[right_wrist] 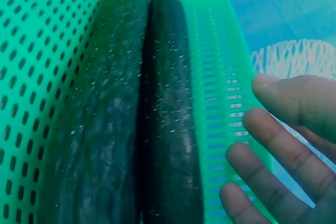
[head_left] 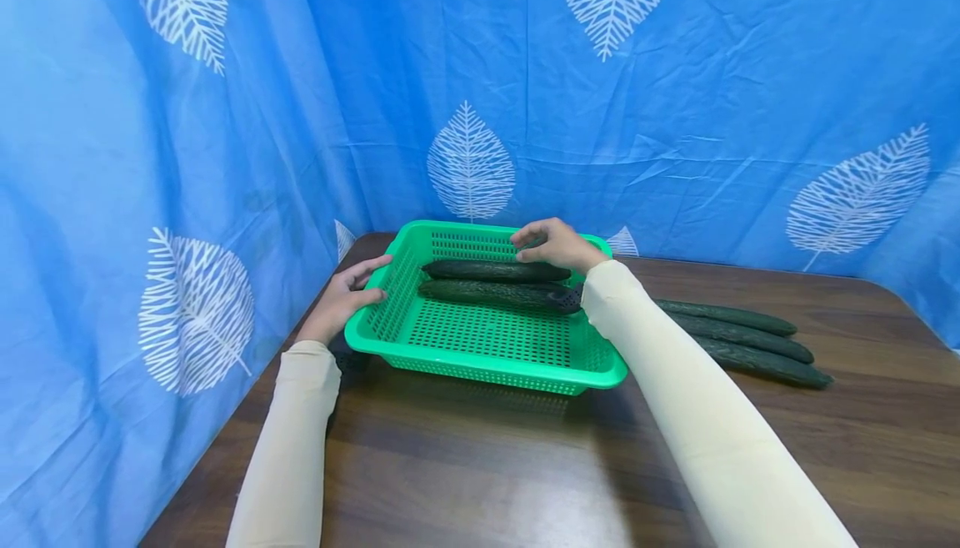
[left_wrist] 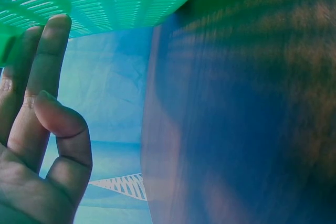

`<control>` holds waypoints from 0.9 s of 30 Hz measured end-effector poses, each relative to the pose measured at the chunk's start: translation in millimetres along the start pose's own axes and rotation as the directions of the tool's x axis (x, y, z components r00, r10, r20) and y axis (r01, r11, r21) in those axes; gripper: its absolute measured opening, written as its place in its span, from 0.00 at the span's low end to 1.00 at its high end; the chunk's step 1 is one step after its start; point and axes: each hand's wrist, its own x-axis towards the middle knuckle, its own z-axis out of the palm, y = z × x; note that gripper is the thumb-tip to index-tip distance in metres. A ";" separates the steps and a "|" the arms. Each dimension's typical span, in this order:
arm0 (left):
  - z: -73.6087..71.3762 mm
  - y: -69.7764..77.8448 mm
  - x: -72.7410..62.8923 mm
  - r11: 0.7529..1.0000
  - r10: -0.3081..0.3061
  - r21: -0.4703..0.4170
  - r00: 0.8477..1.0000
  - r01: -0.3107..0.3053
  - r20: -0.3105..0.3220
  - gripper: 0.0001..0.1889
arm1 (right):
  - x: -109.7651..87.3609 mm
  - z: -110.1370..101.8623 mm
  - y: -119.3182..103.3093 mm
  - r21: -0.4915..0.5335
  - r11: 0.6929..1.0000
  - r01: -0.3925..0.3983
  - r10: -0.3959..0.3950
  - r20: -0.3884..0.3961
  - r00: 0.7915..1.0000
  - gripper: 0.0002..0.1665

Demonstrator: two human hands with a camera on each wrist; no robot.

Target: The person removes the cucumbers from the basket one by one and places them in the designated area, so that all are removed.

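Note:
A green plastic basket [head_left: 480, 371] with slotted sides sits on the table in front of the person. Two long dark green cucumbers lie side by side in it, a far cucumber [head_left: 487, 270] near the back wall and a near cucumber [head_left: 487, 293]. The left hand [head_left: 336, 308] holds the basket's left rim, thumb over the rim and fingertips [left_wrist: 56, 24] against the outer wall in the left wrist view. Above the far cucumber's right end hovers the right hand [head_left: 557, 246], its fingers spread loosely with nothing between them.
Several more cucumbers [head_left: 750, 338] lie on the brown wooden table [head_left: 480, 465] right of the basket, partly hidden by the right sleeve [head_left: 675, 364]. A blue curtain [head_left: 525, 114] with white leaf prints hangs behind the table and along its left side.

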 end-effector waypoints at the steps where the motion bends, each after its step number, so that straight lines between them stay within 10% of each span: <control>1: 0.1 0.1 0.1 1.000 0.000 0.002 1.000 0.000 0.000 0.36 | 1.3 1.1 0.2 -0.010 1.000 -0.007 0.007 -0.002 1.000 0.27; 27: 0.7 -0.9 0.0 1.000 0.015 0.027 1.000 -0.015 -0.010 0.36 | 22.4 42.0 -7.7 -0.417 0.907 -0.052 0.087 0.067 0.994 0.33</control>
